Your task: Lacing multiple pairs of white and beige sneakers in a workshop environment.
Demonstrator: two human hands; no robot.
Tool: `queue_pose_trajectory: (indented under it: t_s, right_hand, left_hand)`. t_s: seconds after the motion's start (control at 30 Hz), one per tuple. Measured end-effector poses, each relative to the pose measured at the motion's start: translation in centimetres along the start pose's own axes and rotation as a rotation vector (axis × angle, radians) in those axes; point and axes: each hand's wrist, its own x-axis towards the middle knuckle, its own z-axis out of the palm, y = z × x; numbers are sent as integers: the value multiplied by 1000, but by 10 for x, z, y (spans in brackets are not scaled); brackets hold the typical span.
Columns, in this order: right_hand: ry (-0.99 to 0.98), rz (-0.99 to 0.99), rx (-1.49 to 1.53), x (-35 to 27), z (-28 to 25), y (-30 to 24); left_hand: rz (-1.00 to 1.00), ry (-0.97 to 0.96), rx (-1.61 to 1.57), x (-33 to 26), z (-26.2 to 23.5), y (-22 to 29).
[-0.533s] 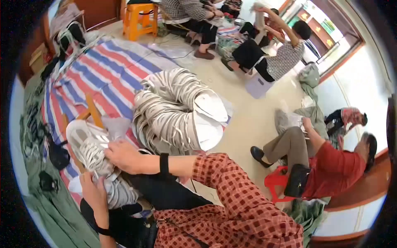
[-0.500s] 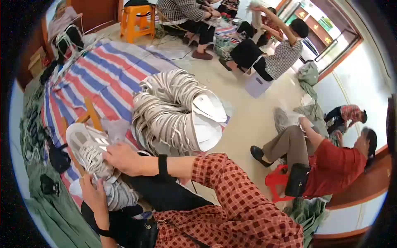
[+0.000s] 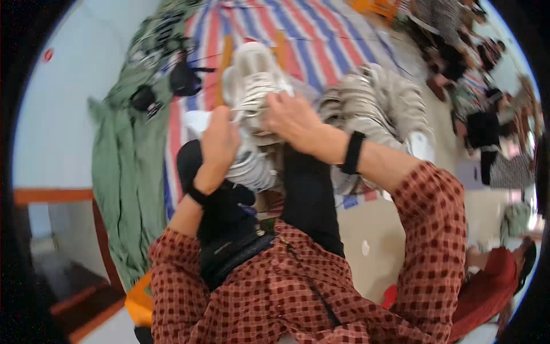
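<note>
In front of me a white-and-beige sneaker upper [image 3: 255,66] points its toe away, with white shoelaces [image 3: 258,94] criss-crossing its front. My left hand [image 3: 220,137] is closed at the left side of the lacing, thumb against fingers. On the other side my right hand [image 3: 292,117] pinches at the lace edge, knuckles up. Both appear to grip the shoelace, though blur and the fingers hide its ends. Below, between my hands and over my lap, lies a stack of more white laced uppers [image 3: 252,169].
At right, a curved pile of laced uppers [image 3: 372,109] rests on a striped sheet [image 3: 309,40]. Wooden bars [image 3: 227,51] rise beside the sneaker upper. Green cloth [image 3: 129,172] and a black bag [image 3: 184,77] lie at left. Several people sit at right, one in red [image 3: 487,286].
My view has turned to the right and down, so the pile and people appear shifted. My hands have moved to either side of the lacing, the right one off the upper's side.
</note>
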Motion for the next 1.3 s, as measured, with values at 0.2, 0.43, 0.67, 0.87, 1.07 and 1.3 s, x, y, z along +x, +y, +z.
queue_pose_trajectory:
  t_s: [0.2,0.43,0.67,0.87,1.07,1.3]
  right_hand:
    - [213,-250,453,-24,-4,-14]
    - [32,-386,633,-64,-17,-77]
    - [30,128,1090,-79,-7,-77]
    - [124,508,1318,-67,-12,-50]
    - [34,534,1160,-45,3,-49]
    - [-476,836,1972,1,9,-68]
  left_hand:
    - [-28,24,16,-10,-13,13]
    - [216,-218,389,3,-22,27]
    - [429,-253,91,-11,-27,25]
    - [183,-645,-473,-88,-52,57]
    - [-289,-80,-375,-33,-31,29]
    - [-241,149,-511,18,5,-10]
